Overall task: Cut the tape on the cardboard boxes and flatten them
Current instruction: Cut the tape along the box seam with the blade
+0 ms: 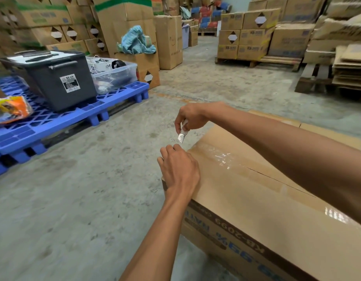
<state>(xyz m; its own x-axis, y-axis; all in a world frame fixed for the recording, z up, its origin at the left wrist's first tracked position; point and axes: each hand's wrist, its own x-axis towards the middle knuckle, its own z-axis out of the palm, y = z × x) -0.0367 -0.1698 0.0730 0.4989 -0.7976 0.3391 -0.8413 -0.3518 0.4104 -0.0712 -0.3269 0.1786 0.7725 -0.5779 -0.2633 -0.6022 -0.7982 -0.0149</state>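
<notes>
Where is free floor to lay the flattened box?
Bare grey concrete floor lies between the blue plastic pallet and the brown taped cardboard box. The pallet is crowded: dark grey lidded bin, clear plastic tub.

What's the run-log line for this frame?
right hand: holds knife | left hand: steadies box | tape: intact

Left hand [178,169] palm down, fingers curled, pressing far corner of brown cardboard box [256,199]. Left forearm bare, reaching up from below. Right hand [190,116] above it, pinching small silver utility knife [182,134], blade tilted down. Right forearm bare, crossing over box top.
</notes>
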